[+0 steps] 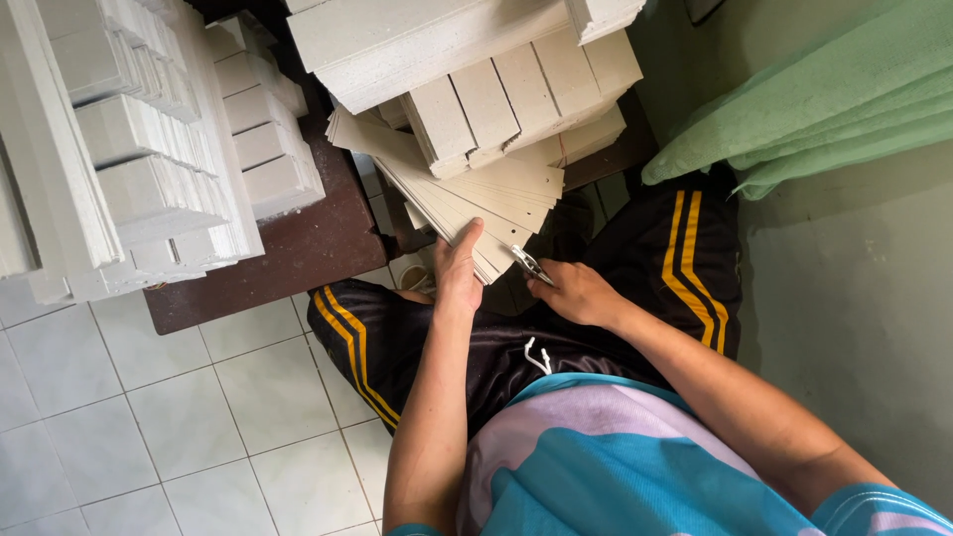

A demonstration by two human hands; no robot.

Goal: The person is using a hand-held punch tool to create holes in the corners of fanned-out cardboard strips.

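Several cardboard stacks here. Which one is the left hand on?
The fanned stack of flat punched strips at centre, under the left hand. The other stacks are squared blocks, untouched.

Your left hand (458, 275) grips matt grey card strips (475, 199) — rough-edged; right hand (576, 293) w/ shiny metal tool (531, 264); floor tiles (199, 417) glossy.

The fanned card strips (476, 194) lie at centre, under the stacked blocks (516, 94) at 12 o'clock. The low table (298, 253) sits at 9 o'clock, the folded cloth (824, 109) at 2 o'clock.
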